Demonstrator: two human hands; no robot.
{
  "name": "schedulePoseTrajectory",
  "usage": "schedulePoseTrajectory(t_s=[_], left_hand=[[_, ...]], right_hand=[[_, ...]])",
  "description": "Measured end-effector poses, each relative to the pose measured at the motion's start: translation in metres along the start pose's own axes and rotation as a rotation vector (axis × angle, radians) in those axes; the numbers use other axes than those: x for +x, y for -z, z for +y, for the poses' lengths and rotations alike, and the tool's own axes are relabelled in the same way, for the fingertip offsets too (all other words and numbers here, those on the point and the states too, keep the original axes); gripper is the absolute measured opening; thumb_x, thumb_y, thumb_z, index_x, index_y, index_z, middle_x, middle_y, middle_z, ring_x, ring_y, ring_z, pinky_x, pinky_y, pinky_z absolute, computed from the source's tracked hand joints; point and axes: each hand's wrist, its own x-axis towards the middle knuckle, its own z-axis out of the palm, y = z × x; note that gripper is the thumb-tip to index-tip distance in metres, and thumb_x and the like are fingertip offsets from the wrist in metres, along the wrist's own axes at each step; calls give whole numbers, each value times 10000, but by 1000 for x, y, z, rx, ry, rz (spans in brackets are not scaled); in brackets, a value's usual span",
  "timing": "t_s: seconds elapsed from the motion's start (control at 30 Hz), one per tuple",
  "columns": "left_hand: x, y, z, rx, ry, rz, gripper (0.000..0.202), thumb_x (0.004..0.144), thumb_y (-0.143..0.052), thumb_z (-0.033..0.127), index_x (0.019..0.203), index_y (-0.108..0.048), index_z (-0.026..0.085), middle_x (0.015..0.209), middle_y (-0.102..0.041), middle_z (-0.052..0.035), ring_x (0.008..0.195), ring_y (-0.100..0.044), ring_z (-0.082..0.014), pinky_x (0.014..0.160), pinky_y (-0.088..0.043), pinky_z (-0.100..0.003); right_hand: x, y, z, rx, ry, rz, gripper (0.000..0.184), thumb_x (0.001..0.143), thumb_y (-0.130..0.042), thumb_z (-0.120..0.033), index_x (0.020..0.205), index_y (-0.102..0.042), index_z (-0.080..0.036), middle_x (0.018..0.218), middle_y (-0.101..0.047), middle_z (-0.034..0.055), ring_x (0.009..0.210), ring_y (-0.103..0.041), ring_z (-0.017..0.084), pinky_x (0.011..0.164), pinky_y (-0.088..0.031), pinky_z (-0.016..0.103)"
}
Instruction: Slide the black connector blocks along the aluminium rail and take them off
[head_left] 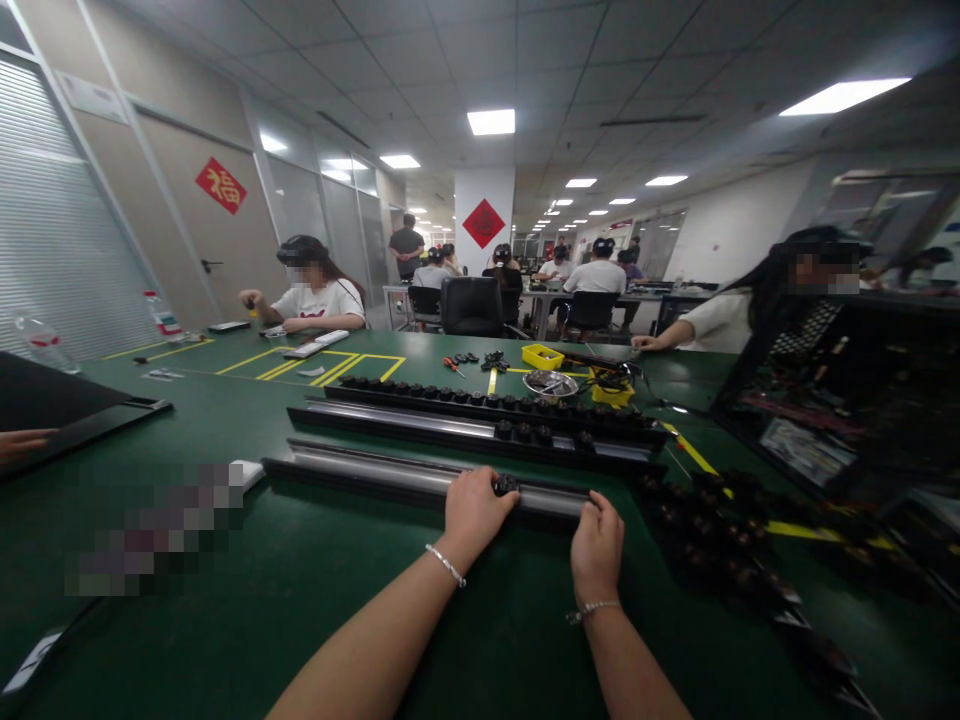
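Note:
A long black rail [375, 474] with a shiny metal channel lies nearest me on the green table. My left hand [474, 515] is closed at its middle, thumb and fingers around a small black knob-like part [506, 484] sitting at the channel. The fingertips behind the rail are hidden. Near the rail's right end, my right hand [598, 545] pinches its edge. Behind lies a second rail [405, 418] with several black parts [525, 432] in its channel. Farther back, a third rail [450, 398] carries a full row of such parts.
Many loose dark parts [712, 520] are heaped at the right, beside an open black case [810, 400]. Beyond the rails are a yellow tray [541, 357], a metal dish [551, 383] and a red-handled screwdriver [452, 365]. Co-workers [322, 300] sit across the table and at right.

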Motion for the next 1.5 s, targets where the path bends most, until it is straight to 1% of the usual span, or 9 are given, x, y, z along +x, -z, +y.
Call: schedulePoseTrajectory(t_s=[0.1,0.3,0.53,0.67,1.07,1.23,1.33,1.43,1.5], left_hand=[[0,-4,3,0,-20,14,300,732,-614,479,871,-610,213,883,-661,-35,877,-575,-220,774,-413,-319],[0,-7,11,-3,-20,-6,289,732,-621,472,862,-600,214,900,-657,-37,908,-566,-221,798,-409,-318],[0,-11,14,-12,-32,-7,286,728,-626,480,838,-585,219,908,-649,-37,898,-557,-218,788,-410,-322],[0,-15,15,3,-49,16,292,729,-625,480,836,-574,213,882,-642,-39,890,-554,-223,780,-406,-328],[-3,-24,20,-18,-121,38,318,750,-611,481,896,-580,200,897,-636,-50,894,-555,-228,783,-415,-338],[-13,-28,20,-49,-177,90,247,809,-561,369,994,-575,207,969,-640,-40,951,-554,-218,873,-390,-353],[-18,-32,18,-83,-228,131,248,831,-524,314,1049,-563,203,1001,-648,-40,975,-555,-215,910,-372,-374],[-24,-35,19,-122,-299,123,283,842,-495,270,1118,-534,214,1000,-662,-24,961,-566,-194,966,-329,-393],[-28,-36,20,-136,-357,96,308,822,-517,249,1129,-526,228,1032,-659,-12,976,-561,-191,991,-302,-404]], right_hand=[[0,0,-2,-14,-8,-4,427,792,-362,-389,1095,-546,-152,1134,-493,129,1110,-436,254,975,-292,388],[1,-1,1,-5,53,15,415,788,-360,-386,1069,-560,-156,1097,-516,121,1098,-439,251,973,-293,387],[1,0,-1,-13,9,-2,413,787,-362,-386,1066,-568,-161,1117,-520,118,1107,-447,247,968,-295,369],[0,0,-2,-25,-3,-14,426,791,-361,-377,1094,-562,-154,1141,-511,123,1118,-444,251,969,-295,377],[1,0,0,-35,33,2,428,789,-367,-370,1099,-566,-153,1132,-518,125,1119,-442,251,982,-289,381],[0,0,0,-76,85,-5,466,789,-350,-375,1124,-552,-121,1135,-511,148,1125,-433,257,991,-286,394],[-1,0,-1,-128,101,-21,493,776,-383,-392,1153,-540,-114,1139,-501,156,1111,-442,267,980,-304,398],[-1,1,0,-186,125,-34,516,747,-454,-422,1166,-539,-133,1133,-494,147,1066,-472,271,955,-336,398],[0,3,0,-230,147,-54,509,731,-487,-431,1140,-560,-138,1113,-504,141,1025,-497,266,934,-358,389]])
